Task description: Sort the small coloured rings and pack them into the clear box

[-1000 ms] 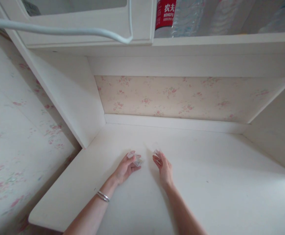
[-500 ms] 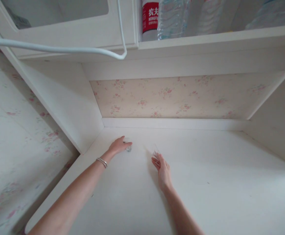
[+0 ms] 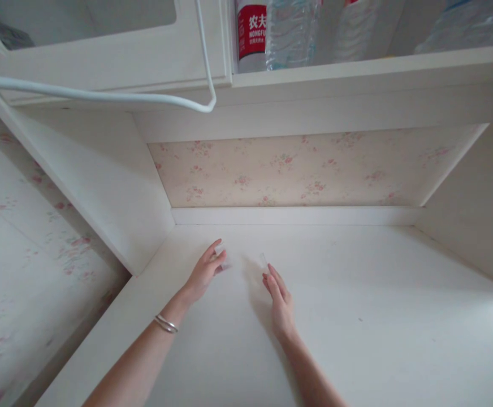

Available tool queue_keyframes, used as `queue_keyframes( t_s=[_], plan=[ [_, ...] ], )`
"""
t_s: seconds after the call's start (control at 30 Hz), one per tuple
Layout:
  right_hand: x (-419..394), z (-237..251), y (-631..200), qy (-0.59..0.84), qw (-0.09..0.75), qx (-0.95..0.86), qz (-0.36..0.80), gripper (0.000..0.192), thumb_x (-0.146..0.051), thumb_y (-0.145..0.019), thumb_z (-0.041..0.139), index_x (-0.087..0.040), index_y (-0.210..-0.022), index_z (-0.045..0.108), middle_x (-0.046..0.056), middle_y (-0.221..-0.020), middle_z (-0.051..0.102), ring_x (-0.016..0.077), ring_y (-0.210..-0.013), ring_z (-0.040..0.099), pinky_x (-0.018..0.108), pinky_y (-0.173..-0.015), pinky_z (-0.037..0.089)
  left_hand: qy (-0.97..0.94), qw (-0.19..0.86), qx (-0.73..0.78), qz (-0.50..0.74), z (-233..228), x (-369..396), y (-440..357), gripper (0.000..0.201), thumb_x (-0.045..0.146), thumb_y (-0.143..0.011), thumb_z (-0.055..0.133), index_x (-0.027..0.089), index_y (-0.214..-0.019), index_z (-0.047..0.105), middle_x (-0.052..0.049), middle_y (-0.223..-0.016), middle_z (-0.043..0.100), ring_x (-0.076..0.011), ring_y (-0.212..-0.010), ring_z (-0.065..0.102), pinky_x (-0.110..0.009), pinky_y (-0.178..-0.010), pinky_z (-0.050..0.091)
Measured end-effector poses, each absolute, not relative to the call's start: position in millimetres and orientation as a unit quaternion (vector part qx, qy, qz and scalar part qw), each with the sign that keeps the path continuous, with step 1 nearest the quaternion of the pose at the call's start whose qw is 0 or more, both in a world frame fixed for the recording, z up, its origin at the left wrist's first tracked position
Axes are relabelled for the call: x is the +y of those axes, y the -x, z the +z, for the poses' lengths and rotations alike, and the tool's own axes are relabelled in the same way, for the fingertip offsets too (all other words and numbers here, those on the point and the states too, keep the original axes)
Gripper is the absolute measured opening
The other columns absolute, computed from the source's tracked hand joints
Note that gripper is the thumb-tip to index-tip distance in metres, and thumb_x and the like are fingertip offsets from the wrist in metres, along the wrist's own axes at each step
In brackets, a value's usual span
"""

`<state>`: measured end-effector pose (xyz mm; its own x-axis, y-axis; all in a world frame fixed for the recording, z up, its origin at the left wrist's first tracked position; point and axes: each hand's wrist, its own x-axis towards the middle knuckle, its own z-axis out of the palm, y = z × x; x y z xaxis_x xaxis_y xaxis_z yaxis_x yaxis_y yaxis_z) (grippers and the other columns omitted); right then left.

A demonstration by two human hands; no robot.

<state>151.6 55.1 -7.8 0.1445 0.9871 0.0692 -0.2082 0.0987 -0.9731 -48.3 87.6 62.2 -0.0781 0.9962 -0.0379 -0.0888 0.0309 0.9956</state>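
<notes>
My left hand (image 3: 203, 273) rests on the white desk top (image 3: 357, 339) with its thumb and fingers pinched on a small clear plastic piece (image 3: 220, 252). A silver bangle (image 3: 165, 324) sits on that wrist. My right hand (image 3: 279, 302) lies to the right of it with its fingers stretched out flat. A second small clear piece (image 3: 264, 260) stands on the desk just beyond those fingertips; whether they touch it is hard to tell.
Behind the desk runs a floral back panel (image 3: 306, 169), with white side walls left and right. The shelf (image 3: 357, 68) above holds a red-labelled water bottle (image 3: 251, 31) and several clear bottles. A white cable (image 3: 102, 96) hangs across the cupboard door.
My left hand reached toward the back left corner with its clear piece, then drew back a little. My right hand's fingers have straightened and its clear piece now stands just past them.
</notes>
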Motion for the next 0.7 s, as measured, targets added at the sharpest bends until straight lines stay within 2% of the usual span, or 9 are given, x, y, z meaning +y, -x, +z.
queue_keyframes(
  t_s=[0.13,0.2,0.3,0.47,0.6,0.7],
  plan=[
    [45.3,-1.9,-149.9,0.45,0.562,-0.572,0.394,0.046,-0.044,-0.086,0.05,-0.028,-0.129,0.051,0.004,-0.143,0.038,0.0234,-0.132,0.032,0.043,-0.11,0.024,-0.369,0.645,0.361,0.564,50.2,56.9,19.6,0.05,0.032,-0.083,0.062,0.034,-0.129,0.043,-0.004,-0.141,0.037,-0.0236,-0.116,0.051,-0.042,-0.094,0.045],
    [41.9,0.0,-149.0,0.44,0.537,-0.621,0.364,0.046,-0.042,-0.086,0.051,-0.029,-0.131,0.049,0.003,-0.144,0.035,0.0232,-0.133,0.03,0.042,-0.11,0.024,-0.34,0.676,0.317,0.572,43.9,48.4,7.6,0.049,0.03,-0.084,0.061,0.035,-0.129,0.043,-0.004,-0.144,0.034,-0.0244,-0.12,0.048,-0.042,-0.094,0.045],
    [39.8,1.1,-148.2,0.436,0.517,-0.656,0.335,0.048,-0.04,-0.086,0.052,-0.03,-0.132,0.046,0.003,-0.145,0.033,0.0239,-0.133,0.03,0.042,-0.11,0.026,-0.312,0.711,0.278,0.566,35.9,42.7,-4.9,0.051,0.029,-0.087,0.057,0.034,-0.134,0.038,-0.006,-0.143,0.037,-0.0236,-0.119,0.048,-0.037,-0.09,0.046],
    [40.0,0.1,-147.3,0.423,0.505,-0.693,0.292,0.047,-0.035,-0.086,0.052,-0.03,-0.133,0.046,0.004,-0.145,0.034,0.0248,-0.132,0.032,0.041,-0.107,0.031,-0.283,0.741,0.26,0.551,30.0,41.6,-10.0,0.054,0.029,-0.088,0.055,0.033,-0.137,0.033,-0.008,-0.139,0.043,-0.0232,-0.117,0.05,-0.037,-0.091,0.044],
    [40.7,-0.2,-145.2,0.408,0.496,-0.717,0.273,0.047,-0.031,-0.085,0.054,-0.029,-0.132,0.047,0.005,-0.144,0.035,0.0248,-0.13,0.036,0.041,-0.105,0.035,-0.279,0.736,0.254,0.561,30.1,42.0,-8.9,0.051,0.033,-0.087,0.055,0.029,-0.135,0.037,-0.009,-0.135,0.047,-0.0236,-0.116,0.05,-0.039,-0.093,0.042],
    [40.4,0.8,-144.0,0.397,0.487,-0.728,0.274,0.048,-0.03,-0.084,0.057,-0.029,-0.131,0.048,0.006,-0.143,0.036,0.0249,-0.129,0.038,0.041,-0.104,0.036,-0.286,0.714,0.289,0.57,29.3,42.9,-8.1,0.051,0.03,-0.085,0.059,0.027,-0.132,0.039,-0.01,-0.131,0.05,-0.0239,-0.113,0.051,-0.038,-0.088,0.045]
  ],
)
